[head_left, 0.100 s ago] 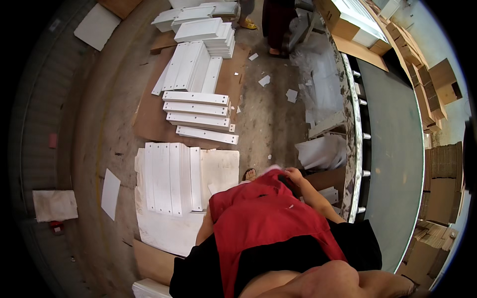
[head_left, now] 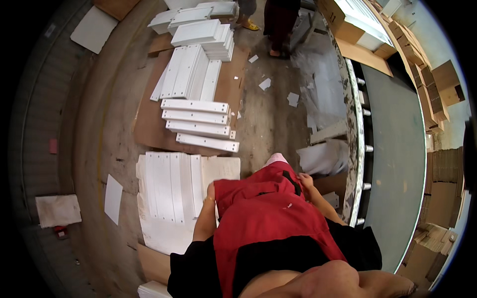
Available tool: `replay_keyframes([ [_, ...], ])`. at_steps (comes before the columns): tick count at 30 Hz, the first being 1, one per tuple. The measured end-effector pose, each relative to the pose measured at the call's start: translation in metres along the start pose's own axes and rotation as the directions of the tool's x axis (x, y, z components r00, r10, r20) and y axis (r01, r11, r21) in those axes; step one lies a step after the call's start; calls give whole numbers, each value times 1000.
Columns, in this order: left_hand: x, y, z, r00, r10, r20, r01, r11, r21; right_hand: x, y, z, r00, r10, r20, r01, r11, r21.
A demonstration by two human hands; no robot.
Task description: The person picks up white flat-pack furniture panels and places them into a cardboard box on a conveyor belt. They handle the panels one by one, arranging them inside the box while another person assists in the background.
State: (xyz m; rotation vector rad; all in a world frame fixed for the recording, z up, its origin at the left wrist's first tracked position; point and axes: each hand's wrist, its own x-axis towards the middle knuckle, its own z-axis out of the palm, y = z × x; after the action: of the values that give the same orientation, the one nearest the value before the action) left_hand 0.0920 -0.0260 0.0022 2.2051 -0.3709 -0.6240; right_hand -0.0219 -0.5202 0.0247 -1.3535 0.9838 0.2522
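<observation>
A red apron (head_left: 268, 213) hangs over my front, with a dark opening near its right side. At that right edge is my right hand (head_left: 306, 181), its fingers curled closed against the cloth. My left hand (head_left: 210, 191) is beside the apron's left edge, where the cloth hides its fingers. Close to it, a stack of long white boards (head_left: 171, 186) with small holes at their ends lies on a pale sheet (head_left: 223, 166) on the floor.
Ahead, more white boards (head_left: 196, 116) lie stacked on a brown sheet (head_left: 149, 121). To the right runs a grey conveyor belt (head_left: 395, 149) with metal rollers along its edge. Cardboard (head_left: 439, 193) is stacked beyond. Two other people's legs (head_left: 278, 25) show at the far end, near scattered white scraps.
My left hand has come into sight at the apron's left side. My right hand has shifted slightly right and down, and the apron's raised lower part looks more spread out.
</observation>
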Motion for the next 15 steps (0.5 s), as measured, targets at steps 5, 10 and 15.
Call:
replay_keyframes([
  [5,218,73,-67,939,-316,-135,222,858,-463,86,-47,-81,963,271,-10,-249,868,-430],
  [10,307,115,-54,744,-668,7,421,461,-781,240,-145,-122,962,270,39,-173,713,-680],
  [15,307,111,-10,693,-721,-6,548,532,-645,397,-361,-27,968,231,95,-14,432,-902],
])
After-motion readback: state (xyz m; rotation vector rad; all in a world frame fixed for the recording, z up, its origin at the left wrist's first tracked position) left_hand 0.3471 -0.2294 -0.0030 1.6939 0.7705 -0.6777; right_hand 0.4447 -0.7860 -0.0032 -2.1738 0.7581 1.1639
